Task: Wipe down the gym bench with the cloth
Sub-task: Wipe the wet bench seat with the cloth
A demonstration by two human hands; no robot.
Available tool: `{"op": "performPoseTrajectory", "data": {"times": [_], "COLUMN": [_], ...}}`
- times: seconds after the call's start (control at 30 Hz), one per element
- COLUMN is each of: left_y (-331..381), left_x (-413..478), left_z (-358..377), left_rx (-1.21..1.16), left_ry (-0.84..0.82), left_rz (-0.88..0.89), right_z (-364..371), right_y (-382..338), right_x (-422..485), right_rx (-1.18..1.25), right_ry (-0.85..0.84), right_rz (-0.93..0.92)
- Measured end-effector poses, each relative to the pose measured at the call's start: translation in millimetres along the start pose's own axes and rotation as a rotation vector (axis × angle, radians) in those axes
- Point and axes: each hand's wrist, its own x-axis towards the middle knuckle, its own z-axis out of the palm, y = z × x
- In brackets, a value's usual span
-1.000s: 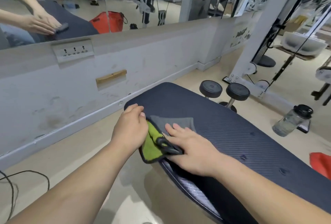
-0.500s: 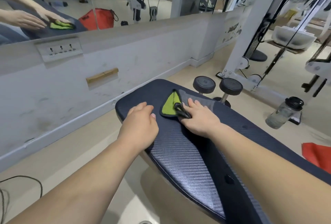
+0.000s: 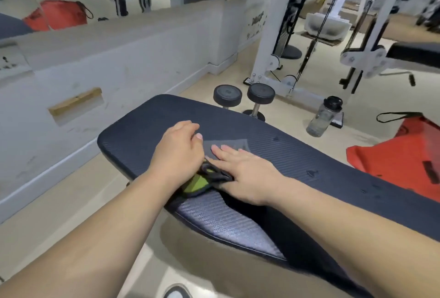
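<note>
A dark blue padded gym bench (image 3: 297, 157) runs from the middle of the view to the lower right. On its pad lies a grey cloth with a lime-green underside (image 3: 228, 145), partly folded. My right hand (image 3: 247, 174) presses flat on the cloth with straight fingers. My left hand (image 3: 177, 152) rests on the pad right beside the cloth, its fingers slightly bent and its thumb at the cloth's left edge. The green part of the cloth shows between the two wrists.
Two black dumbbells (image 3: 242, 95) stand on the floor behind the bench. A clear water bottle (image 3: 321, 116) and a red bag (image 3: 400, 152) sit to the right. A white cable machine (image 3: 273, 47) stands beyond. A low wall with a mirror runs along the left.
My right hand has drawn the cloth back toward me across the pad from its far end. My left hand now lies right beside the cloth.
</note>
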Motion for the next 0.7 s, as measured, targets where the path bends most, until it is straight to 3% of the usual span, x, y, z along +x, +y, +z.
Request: {"op": "performPoseTrajectory", "data": {"times": [0.07, 0.17, 0.3, 0.4, 0.5, 0.7], "left_y": [10, 21, 25, 29, 32, 39], "left_x": [-1, -5, -14, -21, -22, -6], "left_z": [1, 0, 0, 9, 17, 40], "left_rx": [-0.013, 0.001, 0.192, 0.445, 0.529, 0.651], "left_ry": [0.006, -0.077, -0.446, -0.636, -0.549, -0.373], "left_rz": [0.028, 0.098, 0.147, 0.154, 0.152, 0.062], "right_z": [-1, -4, -24, -29, -28, -13], "right_y": [3, 7, 36, 76, 108, 156], "right_x": [21, 16, -38, -76, -101, -130], "right_rx": [0.02, 0.176, 0.459, 0.381, 0.367, 0.28], "right_ry": [0.011, -0.004, 0.136, 0.346, 0.399, 0.306], "right_rz": [0.076, 0.032, 0.18, 0.389, 0.554, 0.621]}}
